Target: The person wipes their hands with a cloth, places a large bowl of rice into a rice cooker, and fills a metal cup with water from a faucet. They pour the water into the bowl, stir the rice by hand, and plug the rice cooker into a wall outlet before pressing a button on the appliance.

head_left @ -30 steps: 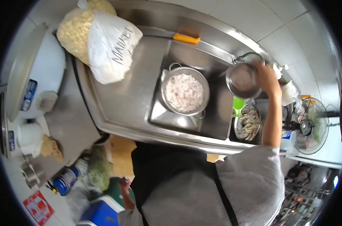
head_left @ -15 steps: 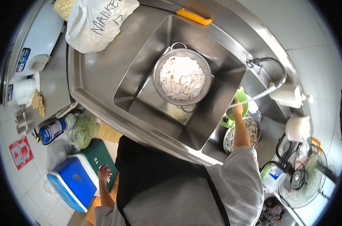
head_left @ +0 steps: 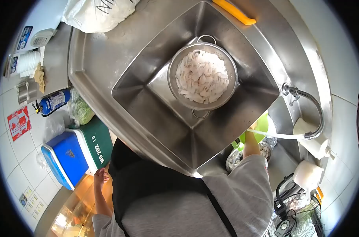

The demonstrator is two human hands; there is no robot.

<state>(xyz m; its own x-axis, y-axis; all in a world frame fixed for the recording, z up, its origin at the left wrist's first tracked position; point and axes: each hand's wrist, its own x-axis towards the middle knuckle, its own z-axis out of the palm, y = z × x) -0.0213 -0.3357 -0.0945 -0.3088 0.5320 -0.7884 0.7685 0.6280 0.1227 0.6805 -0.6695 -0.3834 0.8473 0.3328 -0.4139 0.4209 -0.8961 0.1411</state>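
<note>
My right hand (head_left: 252,130) reaches down into the right-hand sink basin at a green container (head_left: 261,125); the white hose from the tap passes over it, and its fingers are mostly hidden. Below that hand, a metal colander (head_left: 234,158) with pale pieces is partly covered by my sleeve. My left hand (head_left: 101,176) hangs at my side near the green cooler (head_left: 95,138), fingers loosely apart, holding nothing. In the large basin stands a metal colander (head_left: 172,81) full of white sliced pieces (head_left: 202,77).
A white plastic bag (head_left: 96,15) lies at the upper left of the counter. An orange-yellow handle (head_left: 234,12) is on the back rim. The curved tap (head_left: 315,103) rises at the right, above a fan (head_left: 298,221). A blue cooler (head_left: 67,156) stands on the floor.
The view has shifted, and the large basin looks closer. My right hand stays at the green container. My left hand still hangs free, with its fingers slightly more curled.
</note>
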